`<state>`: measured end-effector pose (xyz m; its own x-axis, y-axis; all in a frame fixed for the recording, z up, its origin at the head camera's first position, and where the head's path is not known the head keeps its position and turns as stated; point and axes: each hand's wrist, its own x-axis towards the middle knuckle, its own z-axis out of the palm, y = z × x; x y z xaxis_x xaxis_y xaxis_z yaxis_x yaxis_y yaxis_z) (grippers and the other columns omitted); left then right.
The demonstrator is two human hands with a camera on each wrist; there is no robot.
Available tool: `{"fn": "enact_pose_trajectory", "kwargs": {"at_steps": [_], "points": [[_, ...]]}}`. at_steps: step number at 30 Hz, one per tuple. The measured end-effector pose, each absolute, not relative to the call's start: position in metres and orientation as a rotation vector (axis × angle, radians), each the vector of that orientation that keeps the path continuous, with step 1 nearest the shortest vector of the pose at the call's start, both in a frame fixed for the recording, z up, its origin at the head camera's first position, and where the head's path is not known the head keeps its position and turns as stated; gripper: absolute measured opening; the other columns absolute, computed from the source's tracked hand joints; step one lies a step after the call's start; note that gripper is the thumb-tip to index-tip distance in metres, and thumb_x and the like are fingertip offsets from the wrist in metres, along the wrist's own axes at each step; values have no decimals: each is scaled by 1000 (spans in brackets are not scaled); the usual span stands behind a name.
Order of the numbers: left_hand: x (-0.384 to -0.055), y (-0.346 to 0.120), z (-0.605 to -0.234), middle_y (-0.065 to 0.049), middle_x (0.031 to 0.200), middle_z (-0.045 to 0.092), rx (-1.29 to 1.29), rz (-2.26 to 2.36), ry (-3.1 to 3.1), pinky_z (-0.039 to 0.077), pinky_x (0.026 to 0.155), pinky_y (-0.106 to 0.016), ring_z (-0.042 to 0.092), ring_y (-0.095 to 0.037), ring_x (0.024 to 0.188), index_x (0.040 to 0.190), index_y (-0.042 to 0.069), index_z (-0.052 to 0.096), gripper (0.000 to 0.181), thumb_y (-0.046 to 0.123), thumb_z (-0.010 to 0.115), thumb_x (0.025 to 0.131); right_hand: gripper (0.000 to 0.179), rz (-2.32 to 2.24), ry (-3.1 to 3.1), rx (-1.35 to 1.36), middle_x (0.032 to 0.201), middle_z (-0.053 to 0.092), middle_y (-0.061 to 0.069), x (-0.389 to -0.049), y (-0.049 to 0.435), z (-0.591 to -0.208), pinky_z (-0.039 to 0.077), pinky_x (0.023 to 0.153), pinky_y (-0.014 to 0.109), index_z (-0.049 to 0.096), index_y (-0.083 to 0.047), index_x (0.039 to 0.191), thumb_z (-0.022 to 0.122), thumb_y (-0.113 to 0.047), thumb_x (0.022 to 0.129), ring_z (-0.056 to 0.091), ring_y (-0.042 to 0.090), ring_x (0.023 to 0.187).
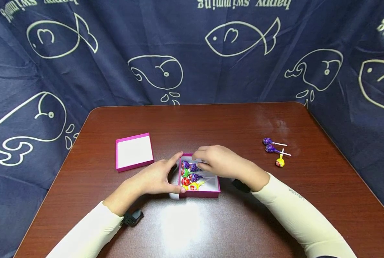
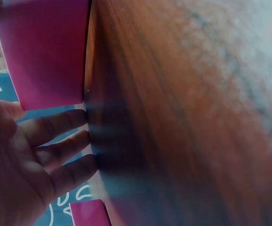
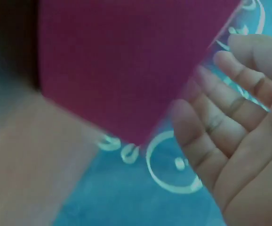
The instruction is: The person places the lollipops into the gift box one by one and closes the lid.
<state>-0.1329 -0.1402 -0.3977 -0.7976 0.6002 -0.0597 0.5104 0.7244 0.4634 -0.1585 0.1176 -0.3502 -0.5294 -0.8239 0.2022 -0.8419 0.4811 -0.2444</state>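
Observation:
A pink box (image 1: pixel 199 194) with a white inside stands mid-table. Several wrapped lollipops lie in it: purple ones such as this purple lollipop (image 1: pixel 194 177), a green lollipop (image 1: pixel 185 172), a red lollipop (image 1: pixel 185 181) and a yellow lollipop (image 1: pixel 193 186). My left hand (image 1: pixel 161 176) grips the box's left end, thumb at the near corner and index finger at the far one; its other fingers (image 2: pixel 68 176) stretch out below the box wall. Over the far right part of the box is my right hand (image 1: pixel 222 161), fingers bent loosely, thumb and index apart close above a purple lollipop (image 1: pixel 193 167).
Left of the box lies a pink lid (image 1: pixel 134 152), white inside face up. Two purple lollipops (image 1: pixel 270 148) and a yellow lollipop (image 1: pixel 280 162) lie at the table's right. A dark blue cloth (image 1: pixel 192 46) with fish and whale drawings hangs behind the brown table (image 1: pixel 192 122).

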Motion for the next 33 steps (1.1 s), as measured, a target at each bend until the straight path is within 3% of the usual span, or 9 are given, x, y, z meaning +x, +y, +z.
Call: {"fn": "enact_pose_trajectory", "kwargs": {"at_steps": [5, 14, 33], "points": [[-133, -140, -399, -17, 131, 60, 882, 631, 2732, 44, 102, -43, 57, -26, 121, 159, 15, 21, 115, 67, 76, 73, 13, 593, -2636, 1329, 99, 69, 3, -171, 148, -333, 53, 81, 39, 71, -7, 104, 70, -9, 91, 66, 15, 90], [-134, -141, -400, -17, 132, 60, 875, 621, 2738, 44, 102, -42, 57, -25, 121, 159, 16, 20, 116, 68, 75, 72, 11, 429, -2740, 1036, 97, 70, 10, -206, 218, -337, 49, 80, 48, 69, -4, 100, 70, -7, 89, 67, 29, 91], [-133, -141, -398, -17, 132, 59, 867, 629, 2734, 44, 102, -43, 56, -26, 122, 159, 16, 20, 115, 67, 76, 73, 16, 359, -3071, 783, 85, 69, 10, -239, 307, -351, 50, 77, 52, 68, 5, 101, 70, -5, 89, 66, 30, 81]]}}
